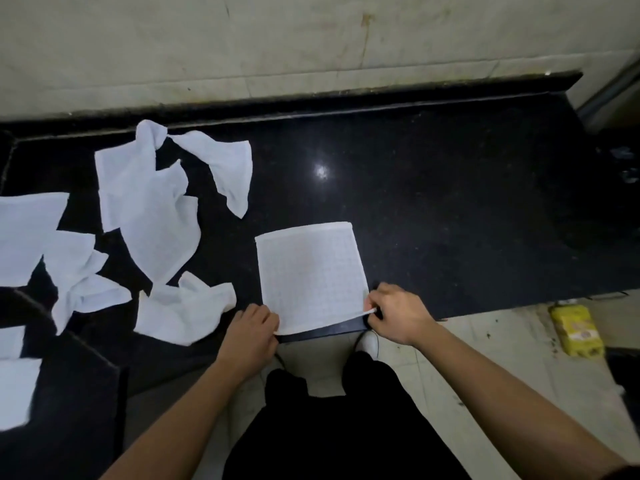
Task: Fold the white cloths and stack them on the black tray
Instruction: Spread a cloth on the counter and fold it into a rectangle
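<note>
1. Below the grip, nearest you: dark trousers [346,427] and one white shoe [369,344] on the pale tiled floor [467,368].
2. Well left of the grip, and nearer you: a dark raised slab [76,382] with white cloth pieces [14,389] lying on it. You could not tell whether this was the black tray.
3. Your left hand [254,327]: its fingers were curled, pinching the near left corner of the flat grid-woven white cloth [311,271].
4. Your right hand [398,313]: thumb and fingers pinched the near right corner of the same cloth, with the hem raised slightly.
5. The held cloth was stretched between both grips. Its near edge lay at the front lip of the polished black stone counter [450,202], and the rest lay flat beyond your hands.
6. Right of the grip, on the floor: a yellow packet [576,330].
7. Just left of your left hand: a small crumpled white cloth [183,311], apart from the held one.
8. Further left and beyond: four loose white cloths [149,209], rumpled and unfolded, spread across the counter.
9. Farthest from the grip: a stained beige wall [311,39] behind the counter.
</note>
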Available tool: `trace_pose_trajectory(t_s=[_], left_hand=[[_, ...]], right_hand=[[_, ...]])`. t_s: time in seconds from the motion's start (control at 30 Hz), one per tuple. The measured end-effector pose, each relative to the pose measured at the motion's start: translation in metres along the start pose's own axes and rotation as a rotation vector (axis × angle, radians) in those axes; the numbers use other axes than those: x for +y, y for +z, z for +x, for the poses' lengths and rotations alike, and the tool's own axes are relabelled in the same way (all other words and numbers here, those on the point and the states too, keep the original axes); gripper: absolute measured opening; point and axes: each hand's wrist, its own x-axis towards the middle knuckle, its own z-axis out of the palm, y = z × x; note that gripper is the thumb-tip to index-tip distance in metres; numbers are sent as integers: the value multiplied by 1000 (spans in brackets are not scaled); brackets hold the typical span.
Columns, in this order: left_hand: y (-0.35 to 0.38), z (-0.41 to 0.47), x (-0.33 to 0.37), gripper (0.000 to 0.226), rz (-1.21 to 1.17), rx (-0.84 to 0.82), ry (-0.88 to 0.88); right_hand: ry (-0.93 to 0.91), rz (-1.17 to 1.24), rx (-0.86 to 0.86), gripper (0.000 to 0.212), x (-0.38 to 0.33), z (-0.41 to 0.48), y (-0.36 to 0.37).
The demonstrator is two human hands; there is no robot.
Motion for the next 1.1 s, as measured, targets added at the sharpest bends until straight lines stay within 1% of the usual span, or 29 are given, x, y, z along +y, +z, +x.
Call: trace_pose_trajectory(t_s=[0.13,0.2,0.23,0.3,0.37,0.43,0.5,0.57,0.67,0.77,1.03,1.1], left_hand=[[1,-8,-1,18,-69,-26,12],[-5,-3,-5,18,-180,3,-39],[-10,1,-7,17,-242,20,-95],[-23,12,-9,15,-376,63,-247],[-37,28,-11,23,-549,108,-423],[-47,49,-16,22,-695,155,-570],[-52,70,-25,18,-774,190,-690],[-52,87,-34,15,-828,211,-773],[-50,104,-45,13,-859,241,-830],[-47,114,-50,16,-845,252,-854],[-37,124,-56,23,-771,226,-823],[-35,121,-55,29,-736,262,-777]], right_hand=[[-35,42,-27,20,5,-7,9],[-18,135,-33,18,7,-3,3],[4,204,-15,16,8,1,-1],[66,378,78,10,8,14,-10],[144,566,151,7,7,32,-19],[209,722,176,7,5,55,-28],[263,840,196,9,4,78,-35],[316,926,203,8,4,98,-39],[366,923,214,6,3,118,-40],[365,881,229,14,3,131,-42],[375,824,249,29,0,138,-43],[355,725,268,34,-3,133,-42]])
